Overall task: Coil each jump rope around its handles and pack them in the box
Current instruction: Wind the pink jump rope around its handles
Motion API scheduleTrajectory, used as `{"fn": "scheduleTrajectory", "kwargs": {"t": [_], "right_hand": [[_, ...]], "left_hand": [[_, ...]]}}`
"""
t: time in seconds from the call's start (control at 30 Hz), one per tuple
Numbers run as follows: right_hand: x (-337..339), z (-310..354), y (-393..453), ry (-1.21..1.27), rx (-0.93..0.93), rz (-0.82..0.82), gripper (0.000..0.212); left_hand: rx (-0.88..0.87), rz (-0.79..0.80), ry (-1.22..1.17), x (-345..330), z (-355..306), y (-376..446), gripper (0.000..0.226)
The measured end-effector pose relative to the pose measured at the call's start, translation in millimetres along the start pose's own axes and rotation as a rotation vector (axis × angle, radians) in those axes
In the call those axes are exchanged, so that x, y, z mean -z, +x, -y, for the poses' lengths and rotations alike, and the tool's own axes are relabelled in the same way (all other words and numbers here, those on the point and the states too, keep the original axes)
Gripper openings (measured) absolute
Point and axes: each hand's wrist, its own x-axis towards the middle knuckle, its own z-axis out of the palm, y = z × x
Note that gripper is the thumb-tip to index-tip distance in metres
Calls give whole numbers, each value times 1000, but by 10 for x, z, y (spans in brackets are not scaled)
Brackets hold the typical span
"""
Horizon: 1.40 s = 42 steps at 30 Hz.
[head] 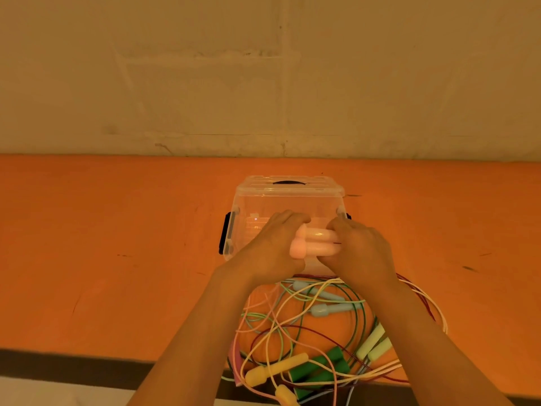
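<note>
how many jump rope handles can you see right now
10, possibly more hidden: two pink handles held between both hands; two pale blue handles below them; two light green handles at right; two dark green handles and two yellow handles nearest the table edge.

We find no text, label, brand, number or sign that can be read anywhere in the frame. The clear box [288, 200] at the centre bears no legible marking, and neither do the pink handles [314, 243] before it.
</note>
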Motion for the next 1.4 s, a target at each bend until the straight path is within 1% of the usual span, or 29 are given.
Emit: {"fn": "scheduleTrajectory", "kwargs": {"t": [0.07, 0.17, 0.27, 0.3, 0.43, 0.53, 0.6, 0.73, 0.8, 0.93, 1.07, 1.2, 1.3, 1.4], "right_hand": [[6, -18, 4, -27, 17, -14, 32], [-22, -19, 4, -62, 35, -34, 36], [-29, -7, 12, -66, 47, -71, 39], [-27, -2, 13, -68, 50, -83, 39], [-45, 50, 10, -80, 65, -85, 42], [-70, 76, 13, -80, 89, -94, 44], [-87, 62, 10, -67, 103, -103, 43], [-97, 47, 4, -48, 102, -101, 45], [-94, 44, 12, -29, 106, -93, 46], [-91, 14, 19, 28, 115, -61, 48], [-53, 1, 29, 103, 124, -8, 50], [-18, 9, 30, 119, 137, 30, 51], [-22, -6, 33, 113, 132, 66, 56], [-7, -45, 45, 135, 105, 66, 60]], "left_hand": [[-13, 22, 64, -13, 21, -5, 78], [0, -15, 133, -7, -26, -37, 82], [-40, -158, 235, 18, -110, -58, 74], [-60, -183, 280, 27, -119, -56, 71], [-83, -183, 432, 33, -111, -14, 62], [-39, -217, 495, -6, -98, 13, 53], [-16, -220, 490, -46, -59, 24, 51], [-99, -265, 410, -104, 32, 34, 51], [-117, -264, 396, -115, 59, 38, 53], [-136, -283, 392, -131, 104, 36, 55], [-154, -309, 386, -123, 115, 37, 52], [-128, -293, 395, -142, 147, 43, 51], [-112, -282, 399, -132, 176, 42, 54], [-58, -251, 375, -74, 235, 43, 57]]}}
